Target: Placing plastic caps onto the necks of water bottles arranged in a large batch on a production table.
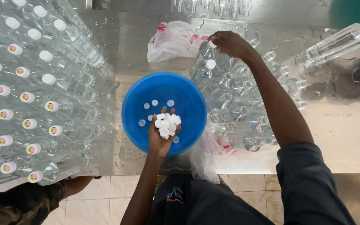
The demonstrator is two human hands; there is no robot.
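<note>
My left hand is palm up over a blue bowl and holds a heap of white bottle caps. A few loose caps lie on the bowl's floor. My right hand reaches forward and its fingertips press a white cap onto the neck of a clear plastic bottle. That bottle lies in a pile of clear uncapped bottles to the right of the bowl.
Capped clear bottles lie stacked in rows at the left on the wet steel table. A white plastic bag sits behind the bowl. Another person's arm shows at bottom left; a bottle pokes in at top right.
</note>
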